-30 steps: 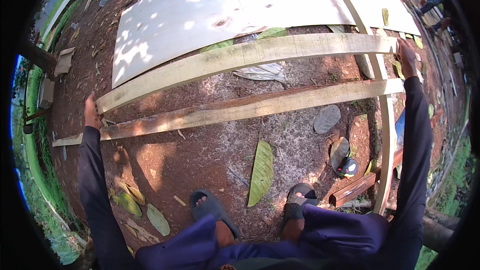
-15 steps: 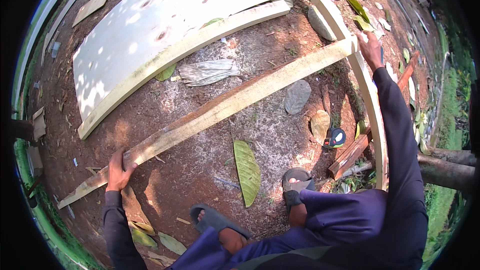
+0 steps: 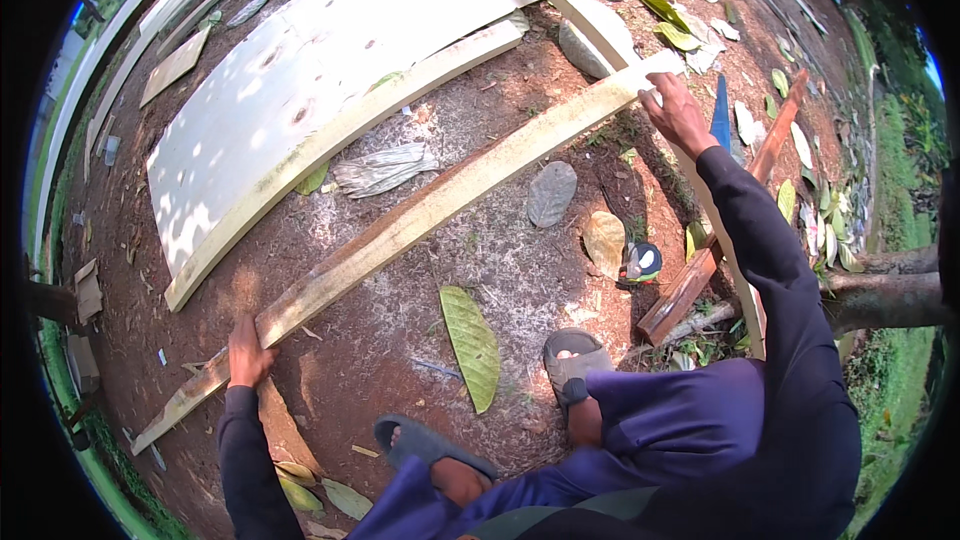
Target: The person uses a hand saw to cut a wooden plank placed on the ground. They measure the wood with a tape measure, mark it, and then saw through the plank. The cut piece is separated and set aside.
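A long pale wooden beam (image 3: pixel 450 190) runs slantwise across the ground before me, from lower left to upper right. My left hand (image 3: pixel 249 353) is closed around it near its lower-left end. Close to the other end, my right hand (image 3: pixel 678 110) grips the beam's edge with curled fingers. There the beam lies over a second timber (image 3: pixel 570 5), which extends from the white board down past my right arm; the arm hides part of it. A blue pointed blade-like piece (image 3: pixel 720 112) shows just right of my right hand.
A large white board (image 3: pixel 300 70) with a timber (image 3: pixel 340 150) along its near edge lies at the far side. A tape measure (image 3: pixel 641 262) sits near my sandalled foot (image 3: pixel 578 365). Reddish wood pieces (image 3: pixel 682 290) and a tree trunk (image 3: pixel 885 298) are at right. Leaves are scattered about.
My right hand has shifted back slightly from the beam's end, which now shows beyond it. The blue piece is now more visible. The whole view has moved slightly; my left hand keeps its grip.
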### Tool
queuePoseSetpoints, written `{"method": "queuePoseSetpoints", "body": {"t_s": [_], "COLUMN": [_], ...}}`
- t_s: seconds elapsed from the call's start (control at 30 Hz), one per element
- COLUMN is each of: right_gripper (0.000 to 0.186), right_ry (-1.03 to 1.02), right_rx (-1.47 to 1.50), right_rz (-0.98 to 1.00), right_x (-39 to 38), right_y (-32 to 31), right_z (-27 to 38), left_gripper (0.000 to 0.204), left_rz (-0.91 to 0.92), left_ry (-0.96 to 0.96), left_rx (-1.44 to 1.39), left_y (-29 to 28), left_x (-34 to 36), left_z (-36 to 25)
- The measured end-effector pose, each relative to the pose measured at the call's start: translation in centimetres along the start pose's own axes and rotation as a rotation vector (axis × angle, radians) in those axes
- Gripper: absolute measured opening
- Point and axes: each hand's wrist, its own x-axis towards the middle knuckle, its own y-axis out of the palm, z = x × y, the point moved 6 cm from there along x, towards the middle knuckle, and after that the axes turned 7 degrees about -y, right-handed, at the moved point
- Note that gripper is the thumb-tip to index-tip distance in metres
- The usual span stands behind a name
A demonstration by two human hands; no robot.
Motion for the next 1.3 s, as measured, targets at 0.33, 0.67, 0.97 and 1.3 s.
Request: {"method": "queuePoseSetpoints", "body": {"t_s": [0.33,0.67,0.97,1.3], "right_gripper": [0.052,0.121,0.103,0.086], "right_ry": [0.246,0.080,-0.171,-0.152], "right_rx": [0.105,0.151,0.036,0.240], "right_rz": [0.569,0.895,0.857,0.801], "right_x": [-21.1,-25.8,-25.0,-23.6], "right_y": [2.5,3.5,3.0,3.8], "right_z": [3.2,7.4,8.1,8.3], "left_gripper": [0.065,0.060,0.055,0.068], "left_rz": [0.022,0.050,-0.019,0.006], "left_ry": [-0.085,-0.086,-0.064,0.060], "left_rx": [-0.056,-0.112,-0.113,-0.103], "left_y": [-1.3,-1.6,-3.0,-2.1], "left_x": [0.3,0.6,1.1,5.5], "left_z": [-2.2,-4.8,-13.2,-26.2]}}
